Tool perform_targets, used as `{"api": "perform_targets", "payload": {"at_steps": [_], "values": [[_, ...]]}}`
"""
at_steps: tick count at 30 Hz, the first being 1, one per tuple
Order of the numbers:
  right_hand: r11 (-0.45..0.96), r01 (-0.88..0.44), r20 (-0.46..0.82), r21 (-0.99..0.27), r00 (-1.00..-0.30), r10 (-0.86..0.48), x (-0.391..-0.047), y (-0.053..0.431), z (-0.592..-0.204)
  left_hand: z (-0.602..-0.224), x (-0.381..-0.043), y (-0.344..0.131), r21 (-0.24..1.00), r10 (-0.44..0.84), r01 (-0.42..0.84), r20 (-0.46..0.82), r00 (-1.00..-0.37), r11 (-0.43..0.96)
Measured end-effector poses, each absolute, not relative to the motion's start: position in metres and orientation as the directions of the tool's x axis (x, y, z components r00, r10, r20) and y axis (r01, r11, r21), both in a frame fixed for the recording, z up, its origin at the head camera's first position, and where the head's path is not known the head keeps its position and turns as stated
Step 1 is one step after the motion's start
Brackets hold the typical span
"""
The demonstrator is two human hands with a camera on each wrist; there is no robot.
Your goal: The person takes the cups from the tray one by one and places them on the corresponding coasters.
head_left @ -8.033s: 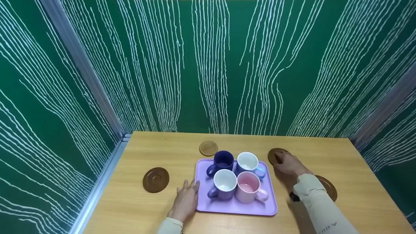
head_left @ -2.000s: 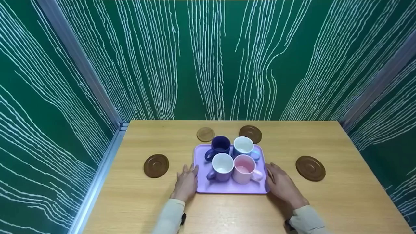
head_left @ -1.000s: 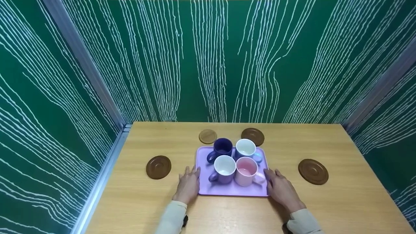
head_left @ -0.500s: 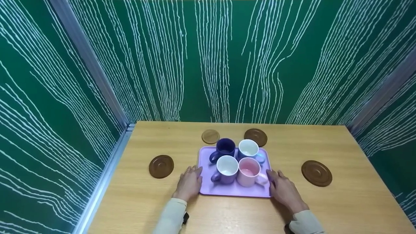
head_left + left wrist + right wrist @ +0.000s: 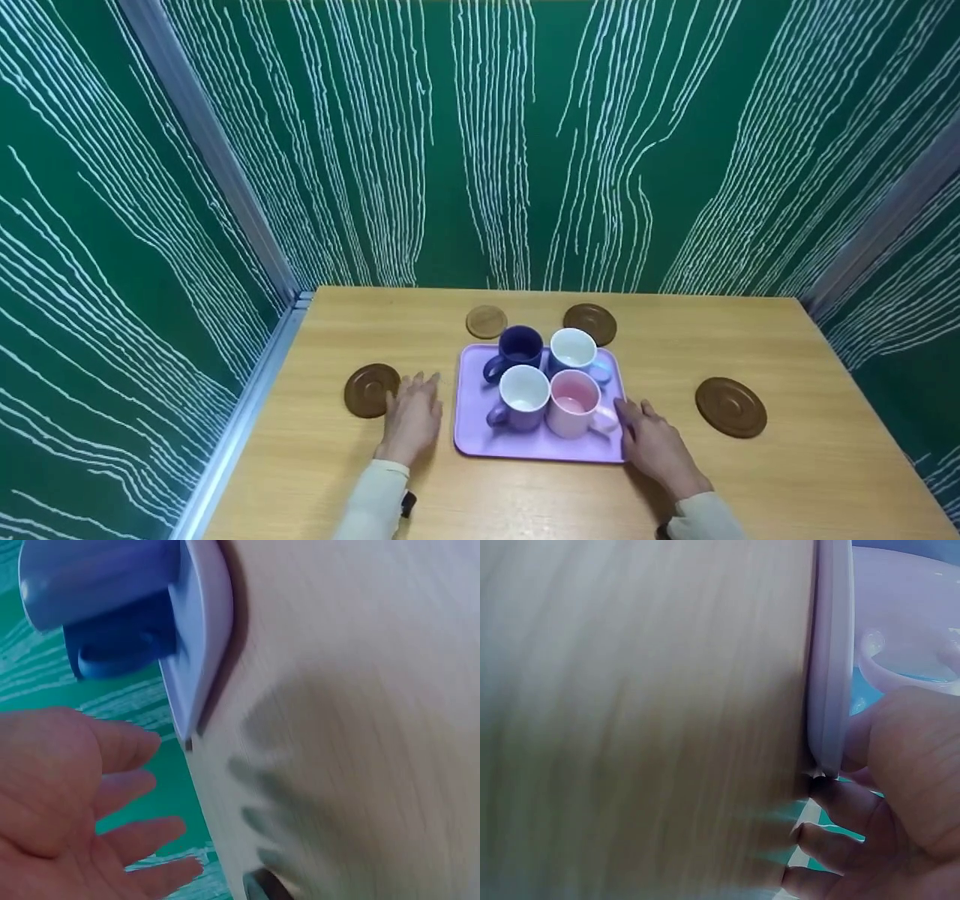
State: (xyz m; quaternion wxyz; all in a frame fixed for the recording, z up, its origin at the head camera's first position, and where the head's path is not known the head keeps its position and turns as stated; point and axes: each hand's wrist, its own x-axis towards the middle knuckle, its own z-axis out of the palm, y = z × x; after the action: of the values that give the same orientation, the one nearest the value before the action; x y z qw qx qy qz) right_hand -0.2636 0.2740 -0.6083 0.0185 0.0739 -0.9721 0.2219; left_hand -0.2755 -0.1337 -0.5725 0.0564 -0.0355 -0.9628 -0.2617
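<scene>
The tray [image 5: 474, 439] lies on the table [image 5: 510, 502], with wood showing in front of it and to both sides; the table's back edge runs behind it. Four mugs [image 5: 574, 420] stand on the tray. One saucer [image 5: 366, 391] is left of it, another [image 5: 731, 407] well to its right. The left hand [image 5: 412, 421], fingers spread, is apart from the tray, near the left-side saucer. The right hand [image 5: 657, 448] pinches the tray's right rim.
</scene>
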Motion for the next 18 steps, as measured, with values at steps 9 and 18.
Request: {"api": "perform_targets", "payload": {"at_steps": [9, 18], "values": [[0.894, -0.126, 0.041, -0.431, -0.992, -0.120, -0.265, 0.275, -0.610, -0.574, -0.291, -0.175, 0.482, -0.086, -0.027, 0.102, -0.991, 0.876], [0.899, -0.159, 0.089, -0.409, -0.987, -0.134, -0.261, 0.275, -0.610, -0.582, -0.301, -0.195, 0.498, -0.141, -0.138, -0.031, -0.990, 0.856]]}}
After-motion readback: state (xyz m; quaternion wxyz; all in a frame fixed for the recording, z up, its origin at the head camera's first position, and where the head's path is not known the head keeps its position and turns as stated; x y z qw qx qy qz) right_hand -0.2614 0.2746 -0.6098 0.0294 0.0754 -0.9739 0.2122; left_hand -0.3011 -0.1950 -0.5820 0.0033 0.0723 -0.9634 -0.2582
